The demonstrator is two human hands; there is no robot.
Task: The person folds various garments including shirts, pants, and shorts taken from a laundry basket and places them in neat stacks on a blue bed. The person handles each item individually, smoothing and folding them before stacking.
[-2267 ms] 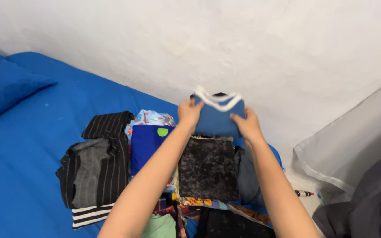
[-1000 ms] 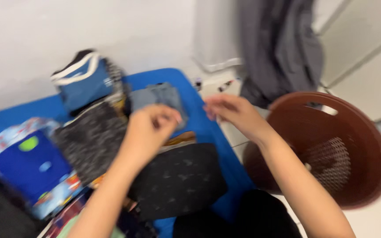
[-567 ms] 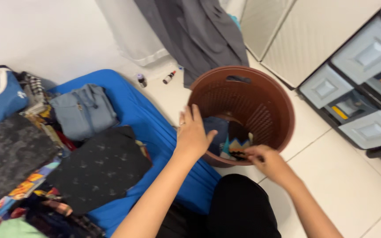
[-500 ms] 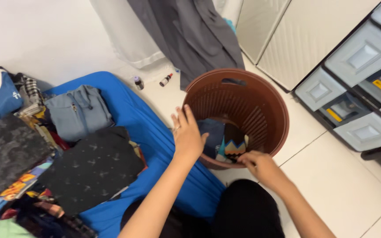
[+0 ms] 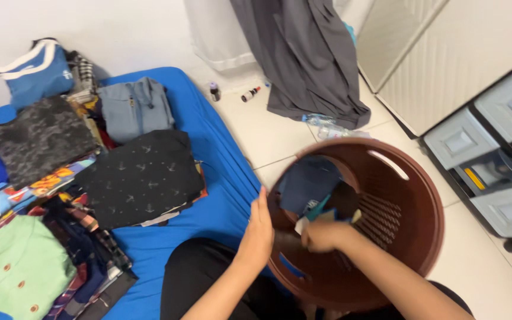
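Your left hand [image 5: 258, 228] flat on brown laundry basket [image 5: 413, 195] rim; right hand [image 5: 322, 235] clutches clothes [image 5: 309, 189] inside; tilted basket may tip.

Place: a bedroom at home, where I sit on the floor sorting laundry.
Bed: low mattress [image 5: 220, 148] in a bright blue sheet, lying straight on the floor against a plain white wall [image 5: 90, 29].
Clothes: folded garments in stacks across the mattress: a black patterned top [image 5: 140, 178], a grey-blue jacket [image 5: 134, 106], a pale green buttoned shirt [image 5: 19, 266].
Basket: round brown plastic laundry basket [image 5: 410, 195] beside my knees, a few pieces inside.
Floor: pale glossy tiles [image 5: 268, 130], two small bottles [image 5: 214, 90] standing and lying near the wall.
Storage: grey plastic drawer unit [image 5: 493, 154] to my right; cream cupboard doors [image 5: 440, 53] behind it.
Hanging: dark grey cloth [image 5: 309, 59] draped down to the tiles.
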